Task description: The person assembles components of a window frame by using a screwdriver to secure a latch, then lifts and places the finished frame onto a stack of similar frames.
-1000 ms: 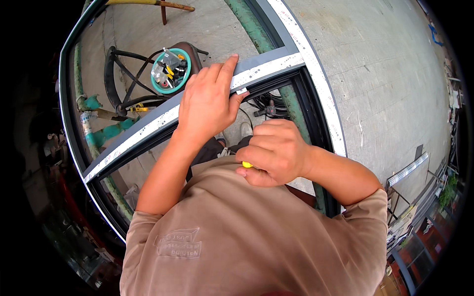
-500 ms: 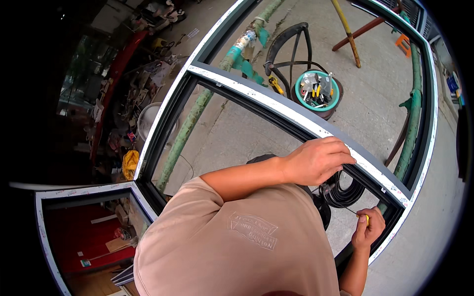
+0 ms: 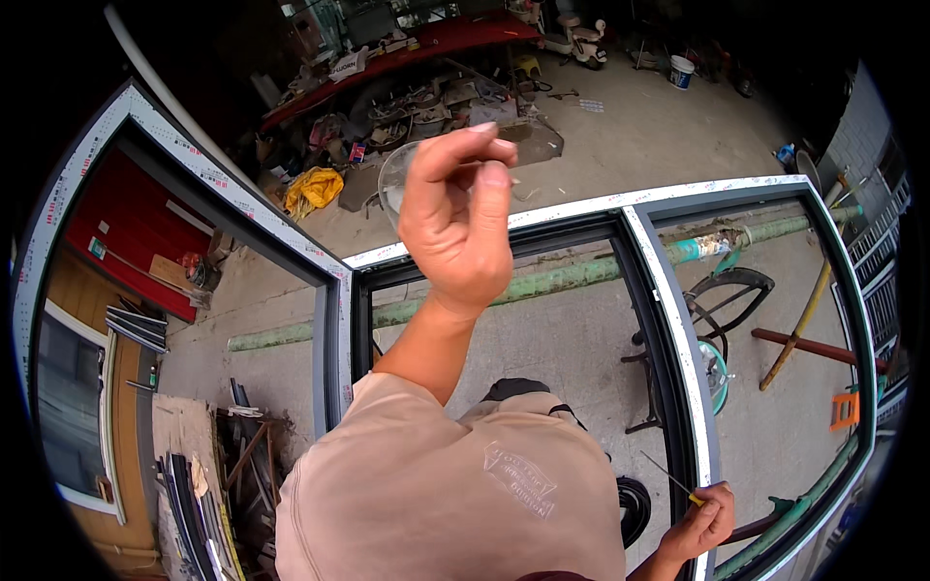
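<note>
My left hand (image 3: 457,228) is raised over the far left part of a large window frame (image 3: 572,206). Its fingers curl toward the thumb; whatever is between them, if anything, is too small to make out. At the lower right, my right hand (image 3: 702,528) is closed around the yellow handle of a screwdriver (image 3: 670,474). The screwdriver's thin shaft points up and left across the dark inner edge of the frame's crossbar (image 3: 685,358). White protective film covers the frame's outer faces, with dark grooves inside.
A second white-filmed frame section (image 3: 228,189) joins at the left. Through the openings show green pipes (image 3: 581,276), a turquoise basin (image 3: 715,378), a black coil (image 3: 635,511) and an orange stool (image 3: 845,412). Leftover profiles (image 3: 184,513) lie lower left; a red table (image 3: 455,39) stands far back.
My view has swung left. My left hand has left the crossbar and risen over the frame's far left side. My right hand still holds the screwdriver, its shaft now in plain sight.
</note>
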The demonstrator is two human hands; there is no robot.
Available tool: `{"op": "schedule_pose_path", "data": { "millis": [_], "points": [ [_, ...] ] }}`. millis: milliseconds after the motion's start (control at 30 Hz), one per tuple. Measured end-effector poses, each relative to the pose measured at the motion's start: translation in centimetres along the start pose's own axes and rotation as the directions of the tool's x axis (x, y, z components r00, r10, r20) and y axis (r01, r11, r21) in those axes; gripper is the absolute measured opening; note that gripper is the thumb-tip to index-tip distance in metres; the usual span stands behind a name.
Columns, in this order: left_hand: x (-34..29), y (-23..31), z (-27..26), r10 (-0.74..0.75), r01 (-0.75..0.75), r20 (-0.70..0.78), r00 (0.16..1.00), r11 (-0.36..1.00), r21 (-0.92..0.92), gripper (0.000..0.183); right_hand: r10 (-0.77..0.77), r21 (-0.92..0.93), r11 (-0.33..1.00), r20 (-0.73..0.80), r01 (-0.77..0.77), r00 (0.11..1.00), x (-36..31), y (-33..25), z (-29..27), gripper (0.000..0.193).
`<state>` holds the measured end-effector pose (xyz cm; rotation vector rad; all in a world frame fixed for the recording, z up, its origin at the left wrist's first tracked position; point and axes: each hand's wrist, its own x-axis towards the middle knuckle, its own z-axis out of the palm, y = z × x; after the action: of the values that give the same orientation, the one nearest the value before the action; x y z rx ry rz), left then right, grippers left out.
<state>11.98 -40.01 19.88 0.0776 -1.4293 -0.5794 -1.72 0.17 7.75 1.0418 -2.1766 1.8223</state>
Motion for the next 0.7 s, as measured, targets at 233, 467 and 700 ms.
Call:
{"op": "schedule_pose_path", "data": {
  "millis": [233, 467, 700],
  "points": [
    [8.4, 5.4, -11.5, 0.454, -0.373, -0.555, 0.697, 0.891, 0.260, 0.031, -0.154, 0.275, 0.951, 0.025, 0.141, 0.988, 6.9, -1.6, 9.3, 0.038],
    [12.6, 9.4, -16.2, 0.678, -0.518, -0.650, 0.345, 0.715, 0.470, 0.025, -0.009, 0.261, 0.965, -0.043, 0.020, 0.999, 9.6, -1.2, 9.0, 0.039],
    [14.2, 13.2, -22.4, 0.674, -0.544, -0.567, 0.473, 0.730, 0.414, 0.034, 0.084, 0.446, 0.894, -0.073, -0.043, 0.994, 11.2, -1.5, 8.3, 0.036]
  ]
}}
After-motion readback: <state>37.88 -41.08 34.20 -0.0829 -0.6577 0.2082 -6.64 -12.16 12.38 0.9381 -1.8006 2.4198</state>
